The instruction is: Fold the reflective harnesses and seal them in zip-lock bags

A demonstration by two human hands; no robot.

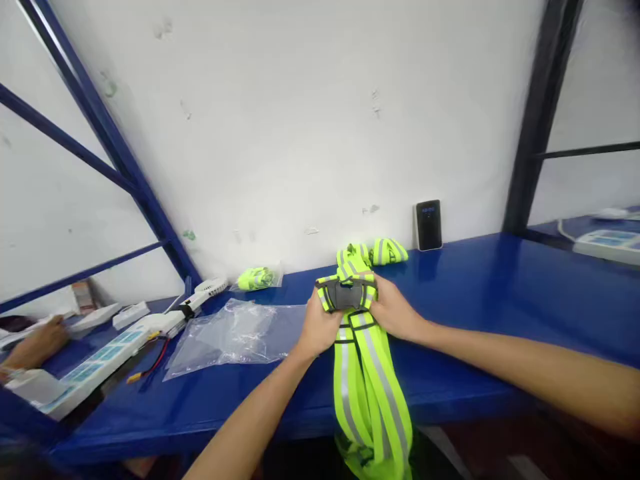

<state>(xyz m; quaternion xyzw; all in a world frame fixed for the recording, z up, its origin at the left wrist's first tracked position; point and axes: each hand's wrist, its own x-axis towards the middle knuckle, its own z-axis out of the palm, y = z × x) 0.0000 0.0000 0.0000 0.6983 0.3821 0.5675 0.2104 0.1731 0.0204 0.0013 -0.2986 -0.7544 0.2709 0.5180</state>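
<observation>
- Both hands at the front edge of the blue workbench (500,293): my left hand (316,328) and right hand (395,310) are closed on the neon-yellow reflective vest (370,393), pinching its straps on either side of the black buckle (346,295).
- The vest's long loops hang off the bench edge toward six o'clock. Another bunch of it lies on the bench at twelve o'clock from my hands, near a black device (429,225) propped against the wall at one o'clock.
- A clear plastic bag (235,337) lies flat at nine o'clock and a bagged vest (256,278) at ten o'clock. A co-worker's hand (37,343) rests far out at nine o'clock.
- In my judgement, the hanging loops carry most of the weight. If either pinch slackens, the webbing could slide through my fingers and off the bench.
- The doubled straps could also twist at the buckle, and my fingertips are close enough to be nipped by it.
</observation>
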